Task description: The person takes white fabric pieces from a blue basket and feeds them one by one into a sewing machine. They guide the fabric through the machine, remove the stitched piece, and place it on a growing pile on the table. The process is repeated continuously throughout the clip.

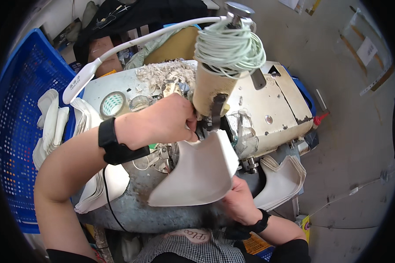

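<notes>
A white, curved, sheet-like piece (197, 175), like a shoe upper part, stands tilted in front of the cream machine head (213, 90), its top edge close under the head. My left hand (173, 118) reaches across from the left, fingers closed on that top edge beside the machine's dark lower parts; the fingertips are partly hidden. Lower right, my right hand (241, 201) grips the piece's rim between thumb and fingers. The machine, worn and stained, looks like an industrial sewing machine, with its body (267, 109) stretching to the right.
Stacks of similar white pieces lie left (103, 186) and right (283, 179). A blue crate (17, 144) at left holds more. Beige scraps (162, 74) and a tape roll (113, 104) lie behind my left arm. A white gooseneck lamp (81, 81) and coiled pale cord (230, 46) rise above.
</notes>
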A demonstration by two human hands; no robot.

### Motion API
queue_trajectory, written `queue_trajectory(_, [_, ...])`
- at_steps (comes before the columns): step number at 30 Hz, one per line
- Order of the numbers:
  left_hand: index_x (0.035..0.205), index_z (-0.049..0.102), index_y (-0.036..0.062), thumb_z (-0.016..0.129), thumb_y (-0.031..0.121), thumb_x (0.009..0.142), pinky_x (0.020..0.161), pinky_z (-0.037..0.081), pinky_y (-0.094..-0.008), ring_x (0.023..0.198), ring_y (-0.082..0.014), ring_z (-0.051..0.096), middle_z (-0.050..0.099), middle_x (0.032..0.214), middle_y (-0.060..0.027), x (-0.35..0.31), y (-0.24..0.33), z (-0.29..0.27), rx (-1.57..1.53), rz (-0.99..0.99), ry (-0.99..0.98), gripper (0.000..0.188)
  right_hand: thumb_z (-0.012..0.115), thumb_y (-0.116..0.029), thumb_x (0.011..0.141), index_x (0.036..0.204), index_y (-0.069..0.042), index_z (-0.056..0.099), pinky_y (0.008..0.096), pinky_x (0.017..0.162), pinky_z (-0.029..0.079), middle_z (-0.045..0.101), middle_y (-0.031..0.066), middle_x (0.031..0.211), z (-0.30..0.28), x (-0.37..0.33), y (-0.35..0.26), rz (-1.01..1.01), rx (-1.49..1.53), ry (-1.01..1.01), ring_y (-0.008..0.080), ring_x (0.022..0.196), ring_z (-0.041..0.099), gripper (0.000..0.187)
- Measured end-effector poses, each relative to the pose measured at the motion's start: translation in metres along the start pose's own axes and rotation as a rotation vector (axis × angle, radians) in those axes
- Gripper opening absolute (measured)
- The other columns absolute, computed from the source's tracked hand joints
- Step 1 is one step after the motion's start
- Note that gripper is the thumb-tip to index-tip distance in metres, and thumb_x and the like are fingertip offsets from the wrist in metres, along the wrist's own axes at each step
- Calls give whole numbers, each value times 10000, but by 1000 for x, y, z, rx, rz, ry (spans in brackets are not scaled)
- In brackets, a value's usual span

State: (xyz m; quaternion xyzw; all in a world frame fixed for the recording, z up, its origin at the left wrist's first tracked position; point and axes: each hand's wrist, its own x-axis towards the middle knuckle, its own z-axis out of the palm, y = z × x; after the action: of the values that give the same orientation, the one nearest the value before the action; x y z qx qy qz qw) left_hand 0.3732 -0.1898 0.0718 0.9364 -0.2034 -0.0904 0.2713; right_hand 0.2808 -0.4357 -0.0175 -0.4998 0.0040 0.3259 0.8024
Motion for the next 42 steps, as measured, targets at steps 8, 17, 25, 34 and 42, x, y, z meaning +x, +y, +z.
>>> queue_trajectory(8, [807,702,21,712,253,723,655,508,-328,689,-233,649,666,713,-115,-4,3,-5,-131,-233,-97,246,611,18,876,1171,16,587,234,854,464,656,32,1061,-31,-1,-13,-118,-165,67,92,955,598,296])
queue_trajectory(17, [764,699,11,721,229,707,642,501,-324,652,-224,637,651,668,-113,-9,-2,12,-159,-195,-1,227,615,4,871,1140,6,578,233,830,471,654,36,1037,-30,2,-39,-155,-306,157,87,922,598,272])
queue_trajectory(25, [812,711,-33,677,159,773,539,516,-268,549,-129,645,668,649,-96,-6,9,-6,-281,-377,-250,198,606,-5,879,1117,8,584,213,782,481,655,28,996,-27,26,-87,-253,-464,204,73,881,594,239])
queue_trajectory(34, [707,661,-49,683,240,842,512,532,-243,540,-129,644,643,609,-88,-8,21,-6,-412,-477,-304,320,668,-8,833,1124,27,580,217,762,500,665,53,998,-37,42,-150,-202,-491,71,85,861,619,307])
queue_trajectory(42, [1136,573,-44,381,767,847,736,508,-255,842,-121,603,622,928,-57,-54,55,69,-1391,-279,-511,883,759,-60,755,1160,57,578,298,838,497,665,107,1042,-2,-37,-134,-542,-767,126,161,933,633,458])
